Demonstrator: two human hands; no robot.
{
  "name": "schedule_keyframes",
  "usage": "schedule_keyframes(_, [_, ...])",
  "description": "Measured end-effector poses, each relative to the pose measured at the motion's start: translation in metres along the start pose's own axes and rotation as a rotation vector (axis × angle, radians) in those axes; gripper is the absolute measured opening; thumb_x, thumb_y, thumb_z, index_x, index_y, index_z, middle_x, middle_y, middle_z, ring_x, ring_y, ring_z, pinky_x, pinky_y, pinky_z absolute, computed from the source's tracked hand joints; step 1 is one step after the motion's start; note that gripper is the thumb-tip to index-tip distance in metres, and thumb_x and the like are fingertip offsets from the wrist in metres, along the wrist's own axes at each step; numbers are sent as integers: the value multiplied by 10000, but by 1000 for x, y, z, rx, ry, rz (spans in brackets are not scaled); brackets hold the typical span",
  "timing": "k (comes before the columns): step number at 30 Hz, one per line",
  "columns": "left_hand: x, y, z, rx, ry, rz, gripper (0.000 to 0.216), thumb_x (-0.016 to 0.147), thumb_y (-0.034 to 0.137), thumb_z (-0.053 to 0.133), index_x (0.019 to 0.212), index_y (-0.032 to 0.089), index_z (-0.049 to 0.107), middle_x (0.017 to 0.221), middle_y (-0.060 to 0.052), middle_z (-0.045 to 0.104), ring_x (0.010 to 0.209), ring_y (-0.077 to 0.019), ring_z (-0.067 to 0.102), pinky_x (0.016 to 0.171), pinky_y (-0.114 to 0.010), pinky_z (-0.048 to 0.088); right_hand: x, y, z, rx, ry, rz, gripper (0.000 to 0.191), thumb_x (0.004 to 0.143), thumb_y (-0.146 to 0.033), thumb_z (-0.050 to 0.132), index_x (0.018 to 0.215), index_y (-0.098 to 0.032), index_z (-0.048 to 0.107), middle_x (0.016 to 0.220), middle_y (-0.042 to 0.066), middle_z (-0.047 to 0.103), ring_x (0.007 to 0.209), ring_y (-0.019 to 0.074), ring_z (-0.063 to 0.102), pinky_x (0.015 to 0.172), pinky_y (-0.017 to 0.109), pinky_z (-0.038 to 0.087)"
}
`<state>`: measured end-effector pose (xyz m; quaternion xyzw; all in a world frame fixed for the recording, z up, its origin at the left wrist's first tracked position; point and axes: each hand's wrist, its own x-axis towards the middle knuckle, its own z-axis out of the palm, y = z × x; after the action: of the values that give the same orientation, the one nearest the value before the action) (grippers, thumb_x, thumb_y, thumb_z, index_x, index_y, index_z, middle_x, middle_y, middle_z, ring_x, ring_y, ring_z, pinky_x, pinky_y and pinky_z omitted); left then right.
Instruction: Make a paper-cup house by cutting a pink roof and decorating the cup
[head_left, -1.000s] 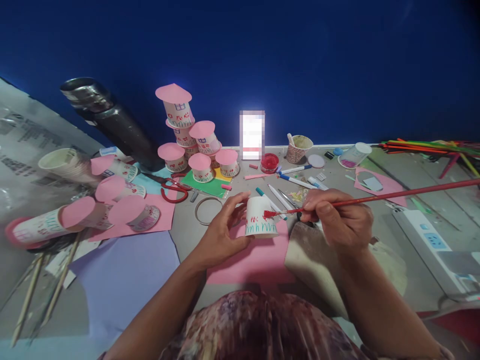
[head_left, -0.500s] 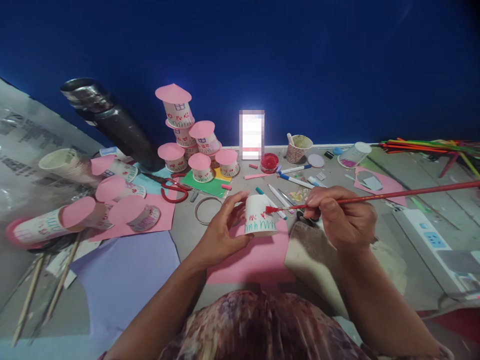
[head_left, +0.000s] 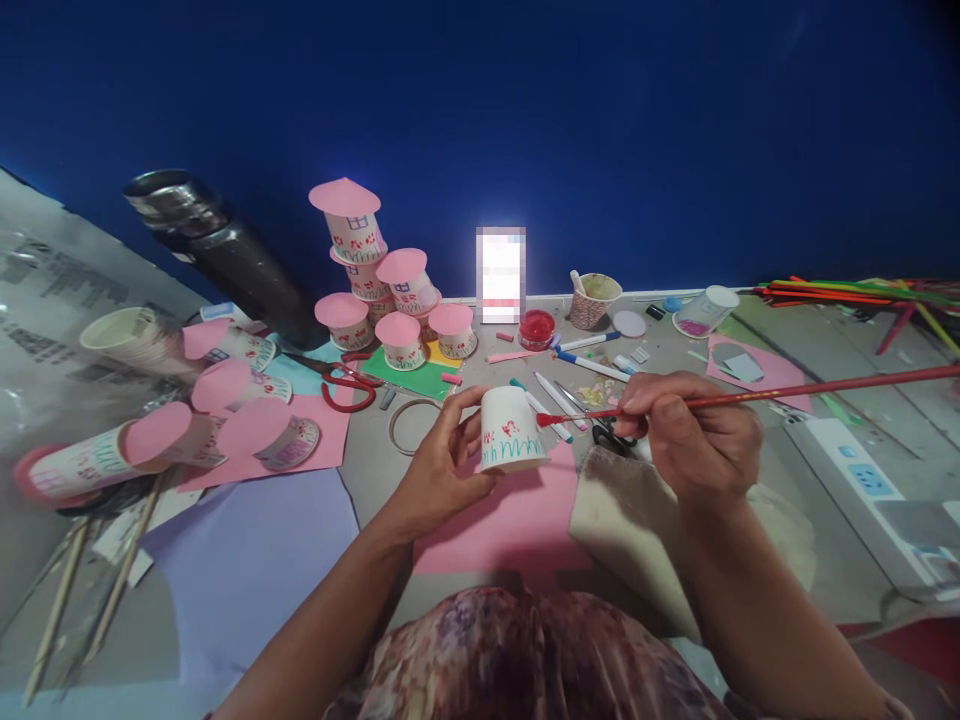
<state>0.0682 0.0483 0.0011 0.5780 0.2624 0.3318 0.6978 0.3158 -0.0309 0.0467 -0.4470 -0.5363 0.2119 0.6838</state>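
My left hand grips an upturned white paper cup, painted with red flowers and green grass, over a pink paper sheet. My right hand pinches a long red paintbrush; its red-loaded tip sits just off the cup's right side. A red paint pot stands behind the cup.
Finished cups with pink cone roofs are stacked at the back and lie on the left. Red scissors, a tape ring, markers, a dark flask, a power strip and coloured sticks lie around.
My left hand has lifted and tilted the cup a little and turned it. The brush tip has drawn back slightly to the cup's right edge.
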Motion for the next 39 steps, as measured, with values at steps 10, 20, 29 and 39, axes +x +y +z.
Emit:
schedule_keyframes(10, [-1,3,3,45,8,-26,809,744,261,912,1411,303,457,1470,-112,592,1413,-340,592,1143,-471,520,-2,1,1,-11,-26,-7,247,1014,-372,670,859,-216,782,674,42,697,594,187,640,538,322,498])
schedule_keyframes(20, [-2,6,5,30,22,-37,811,729,204,897,1402,294,453,1496,-114,557,1441,-346,564,1139,-457,513,-2,0,0,-22,-46,-18,245,1035,-334,647,877,-221,794,688,37,703,605,175,644,549,308,505])
schedule_keyframes(29, [-1,6,5,47,-8,-37,787,734,218,899,1393,293,475,1471,-109,575,1407,-341,580,1102,-447,533,-3,0,2,13,-13,-33,226,1038,-301,640,898,-214,794,709,44,708,632,175,651,506,294,480])
schedule_keyframes(39, [-2,4,3,28,-18,-34,817,732,147,891,1414,278,461,1463,-99,569,1402,-311,579,1099,-391,502,-3,3,1,3,-40,-39,227,1047,-284,632,901,-208,789,707,37,709,622,163,653,514,283,488])
